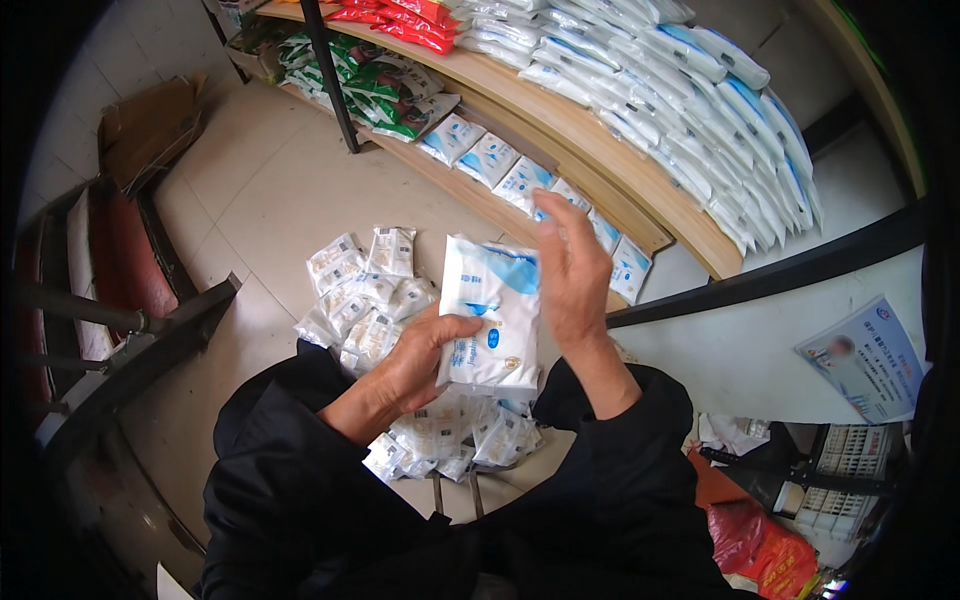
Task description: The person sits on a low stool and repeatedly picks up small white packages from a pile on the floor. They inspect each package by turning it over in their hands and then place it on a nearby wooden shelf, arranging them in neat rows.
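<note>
**Holding the white packet (512, 300) in the left hand (408, 362), the right hand (577, 275) along its far side**

Here we are, left thumb pressed across the front, fingers tucked behind: that hand is clamped on the packet's lower left. Our right hand stands upright at the opposite long edge, fingers stretched, gripping nothing we can see; whether it brushes the plastic, we can't tell. And there's the key relation: the packet sits between both hands, its long axis pointing away from our chest, left hand nearer because it's already on it.

Right below, between our knees, small packets (432, 432) lie heaped. Ahead and to the left, another pile (362, 283) covers some floor tiles. Farther out, blue-and-white bags (487, 158) line the low shelf (480, 205), with big clear bags (665, 95) stacked above!
</note>
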Action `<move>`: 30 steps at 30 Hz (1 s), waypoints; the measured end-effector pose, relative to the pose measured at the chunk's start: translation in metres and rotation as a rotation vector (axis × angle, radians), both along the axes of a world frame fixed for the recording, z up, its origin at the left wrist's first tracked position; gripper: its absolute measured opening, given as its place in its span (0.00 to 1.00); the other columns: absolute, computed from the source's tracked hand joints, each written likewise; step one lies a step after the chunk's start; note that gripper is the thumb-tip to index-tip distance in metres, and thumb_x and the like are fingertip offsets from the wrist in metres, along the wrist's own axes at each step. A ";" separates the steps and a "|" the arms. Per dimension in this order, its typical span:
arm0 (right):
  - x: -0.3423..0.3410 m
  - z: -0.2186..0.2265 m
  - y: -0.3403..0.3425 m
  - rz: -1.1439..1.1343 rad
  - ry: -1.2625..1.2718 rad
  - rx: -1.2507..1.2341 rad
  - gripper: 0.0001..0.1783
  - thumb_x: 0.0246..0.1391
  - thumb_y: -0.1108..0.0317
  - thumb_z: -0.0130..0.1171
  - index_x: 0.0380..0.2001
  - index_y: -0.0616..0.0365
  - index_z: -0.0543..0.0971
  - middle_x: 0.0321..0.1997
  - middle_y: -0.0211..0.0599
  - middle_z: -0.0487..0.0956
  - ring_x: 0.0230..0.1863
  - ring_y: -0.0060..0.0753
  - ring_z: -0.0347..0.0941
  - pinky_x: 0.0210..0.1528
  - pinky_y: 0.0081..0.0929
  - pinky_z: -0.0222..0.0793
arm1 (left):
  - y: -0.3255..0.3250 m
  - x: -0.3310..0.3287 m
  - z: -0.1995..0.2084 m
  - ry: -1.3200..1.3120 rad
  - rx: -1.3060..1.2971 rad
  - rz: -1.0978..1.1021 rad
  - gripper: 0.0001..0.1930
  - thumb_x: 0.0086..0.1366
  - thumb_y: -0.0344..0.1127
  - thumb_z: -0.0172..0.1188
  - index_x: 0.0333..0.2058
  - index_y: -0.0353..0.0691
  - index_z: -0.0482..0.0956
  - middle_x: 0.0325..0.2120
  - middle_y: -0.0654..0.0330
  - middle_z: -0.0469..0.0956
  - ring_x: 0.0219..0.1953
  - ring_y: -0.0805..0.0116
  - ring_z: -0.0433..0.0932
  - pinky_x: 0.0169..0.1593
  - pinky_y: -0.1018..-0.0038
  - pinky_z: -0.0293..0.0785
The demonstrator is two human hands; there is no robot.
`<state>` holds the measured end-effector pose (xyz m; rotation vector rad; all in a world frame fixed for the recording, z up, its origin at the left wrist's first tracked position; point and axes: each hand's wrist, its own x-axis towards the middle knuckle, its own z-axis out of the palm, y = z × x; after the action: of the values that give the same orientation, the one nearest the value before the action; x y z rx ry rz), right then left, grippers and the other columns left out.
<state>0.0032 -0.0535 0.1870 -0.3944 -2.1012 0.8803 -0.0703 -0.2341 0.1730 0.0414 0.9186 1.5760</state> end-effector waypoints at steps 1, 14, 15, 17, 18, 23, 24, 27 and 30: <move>-0.002 0.002 -0.005 0.064 0.031 0.188 0.16 0.63 0.69 0.58 0.51 0.66 0.79 0.53 0.51 0.81 0.55 0.55 0.77 0.59 0.43 0.71 | 0.001 0.002 0.002 0.012 0.008 -0.009 0.27 0.69 0.35 0.57 0.64 0.34 0.64 0.55 0.50 0.77 0.55 0.58 0.81 0.60 0.61 0.79; 0.009 -0.009 -0.075 0.400 -0.196 0.450 0.28 0.61 0.61 0.62 0.60 0.65 0.74 0.67 0.52 0.72 0.70 0.54 0.67 0.73 0.51 0.60 | -0.004 -0.041 0.012 -0.154 0.207 0.280 0.26 0.77 0.54 0.49 0.57 0.36 0.74 0.51 0.51 0.79 0.53 0.59 0.81 0.56 0.62 0.80; 0.011 -0.008 -0.079 0.421 -0.179 0.445 0.28 0.60 0.62 0.62 0.60 0.65 0.74 0.67 0.52 0.73 0.69 0.53 0.68 0.73 0.50 0.60 | -0.006 -0.044 0.010 -0.141 0.202 0.285 0.25 0.76 0.53 0.50 0.56 0.36 0.74 0.50 0.51 0.80 0.51 0.59 0.81 0.55 0.62 0.81; 0.013 -0.004 -0.081 0.481 -0.127 0.418 0.27 0.56 0.69 0.63 0.59 0.65 0.74 0.64 0.51 0.75 0.65 0.54 0.73 0.70 0.49 0.65 | -0.007 -0.047 0.006 -0.134 0.181 0.321 0.20 0.76 0.47 0.54 0.55 0.36 0.74 0.48 0.50 0.82 0.47 0.59 0.84 0.50 0.64 0.84; 0.014 -0.005 -0.078 0.487 -0.071 0.383 0.27 0.55 0.71 0.63 0.59 0.65 0.75 0.64 0.51 0.76 0.64 0.54 0.74 0.68 0.49 0.66 | -0.007 -0.048 0.004 -0.124 0.169 0.323 0.20 0.76 0.46 0.53 0.55 0.35 0.74 0.48 0.51 0.82 0.47 0.60 0.84 0.50 0.64 0.84; 0.013 0.006 -0.053 0.337 -0.007 0.471 0.28 0.54 0.75 0.61 0.60 0.64 0.75 0.63 0.48 0.77 0.61 0.52 0.77 0.65 0.47 0.71 | -0.005 -0.048 0.003 -0.090 0.201 0.357 0.19 0.78 0.43 0.51 0.56 0.34 0.73 0.48 0.52 0.82 0.47 0.61 0.85 0.51 0.64 0.85; 0.012 0.009 -0.055 0.328 -0.075 0.537 0.28 0.55 0.73 0.61 0.60 0.64 0.75 0.63 0.47 0.77 0.62 0.51 0.77 0.66 0.46 0.70 | -0.007 -0.048 0.004 -0.077 0.218 0.372 0.19 0.78 0.43 0.50 0.56 0.34 0.72 0.49 0.52 0.82 0.48 0.61 0.85 0.52 0.64 0.84; 0.017 -0.002 -0.082 0.400 -0.148 0.534 0.26 0.58 0.70 0.60 0.60 0.65 0.75 0.62 0.49 0.77 0.64 0.47 0.75 0.69 0.48 0.66 | -0.004 -0.054 0.009 -0.103 0.268 0.357 0.22 0.78 0.46 0.48 0.58 0.33 0.70 0.51 0.49 0.81 0.50 0.55 0.84 0.55 0.59 0.83; 0.020 -0.014 -0.082 0.476 -0.042 0.562 0.25 0.58 0.69 0.60 0.59 0.66 0.76 0.60 0.49 0.79 0.63 0.47 0.75 0.69 0.49 0.66 | -0.007 -0.060 0.008 -0.124 0.284 0.400 0.23 0.78 0.47 0.46 0.59 0.34 0.69 0.52 0.47 0.80 0.51 0.51 0.83 0.58 0.56 0.81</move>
<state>0.0230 -0.1351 0.1729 0.3980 -2.4067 0.4918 -0.1307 -0.2407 0.1811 -0.0424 0.6240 2.0494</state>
